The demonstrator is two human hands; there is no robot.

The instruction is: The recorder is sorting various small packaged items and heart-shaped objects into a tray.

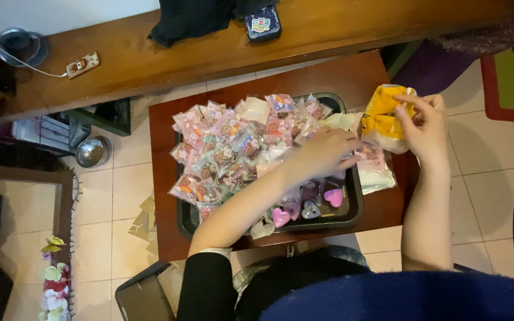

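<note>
A black tray (352,217) sits on a small reddish-brown table (340,77). A heap of small clear wrapped packets (227,151) fills its left and middle. Pink and purple heart-shaped pieces (307,205) lie loose at its near right. My left hand (322,151) reaches across the tray and touches a clear packet at its right rim. My right hand (423,128) pinches a yellow plastic bag (385,116) held just beyond the tray's right edge. More clear bags (376,169) lie under the yellow one.
A long wooden bench (150,56) runs behind the table with dark cloth (194,18), a small colourful pouch (263,25) and a remote-like device (82,64). A metal bowl (92,151) stands on the tiled floor at left. A dark box (144,294) sits near my knees.
</note>
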